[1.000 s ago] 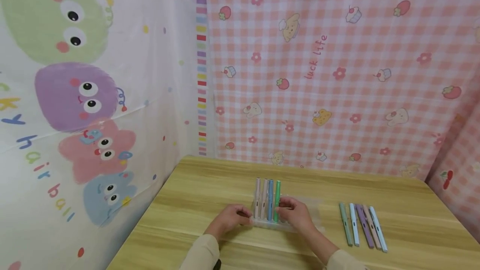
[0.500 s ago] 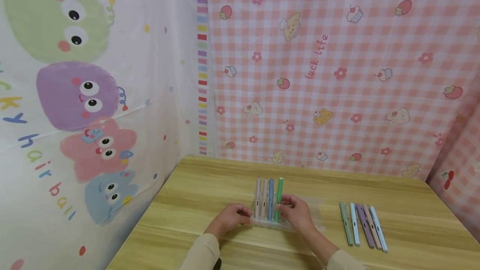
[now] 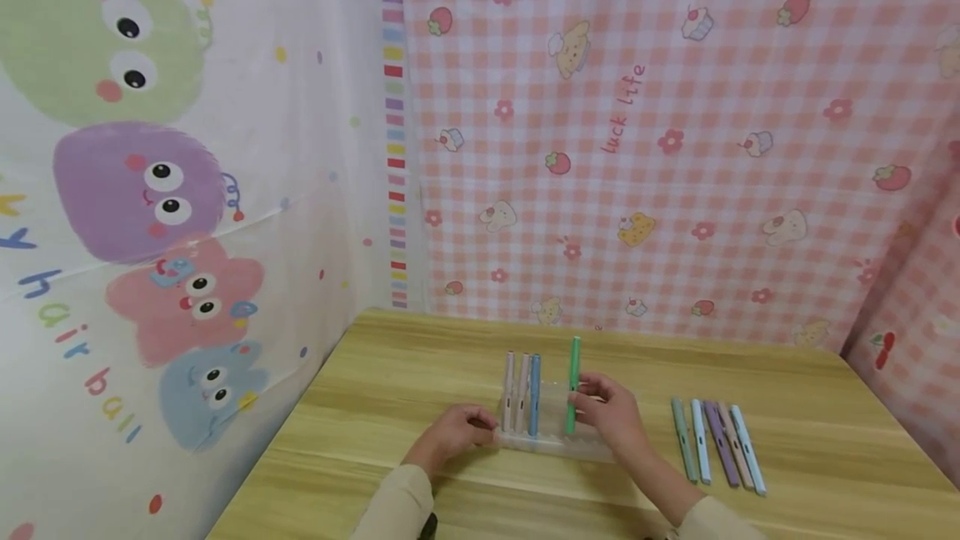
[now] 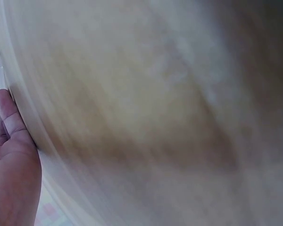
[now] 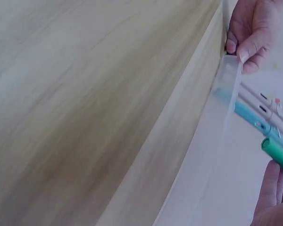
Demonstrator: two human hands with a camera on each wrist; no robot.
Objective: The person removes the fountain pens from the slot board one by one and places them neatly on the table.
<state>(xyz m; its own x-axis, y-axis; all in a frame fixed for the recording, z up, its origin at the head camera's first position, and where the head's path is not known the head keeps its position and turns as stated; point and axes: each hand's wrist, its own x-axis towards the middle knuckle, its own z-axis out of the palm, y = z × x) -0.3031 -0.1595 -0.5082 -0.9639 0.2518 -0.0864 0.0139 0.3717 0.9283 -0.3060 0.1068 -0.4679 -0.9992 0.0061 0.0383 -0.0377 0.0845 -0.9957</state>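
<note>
A clear plastic pen stand [image 3: 555, 443] sits on the table. Two pale pinkish pens [image 3: 522, 394] and a blue pen [image 3: 535, 397] lean upright in its left part. My left hand [image 3: 461, 430] pinches the stand's left end; in the right wrist view, thumb and fingertips of that left hand [image 5: 255, 37] close on its corner. Between thumb and fingers, my right hand [image 3: 611, 411] holds a green pen [image 3: 575, 373] upright, right of the blue one. The green pen's lower end [image 5: 269, 145] shows apart from the stand's front ledge in the right wrist view.
Several more pens lie side by side on the wooden table [image 3: 360, 457] to the right: a grey-green pen [image 3: 684, 440], light blue ones, a purple pen [image 3: 721, 444] and a pinkish one. A checked cloth [image 3: 660, 190] hangs behind, a cartoon-printed cloth [image 3: 315, 190] at the left.
My right hand has lifted the green pen and carried it to the right, away from the blue pen. The left hand stays at the stand's left end.
</note>
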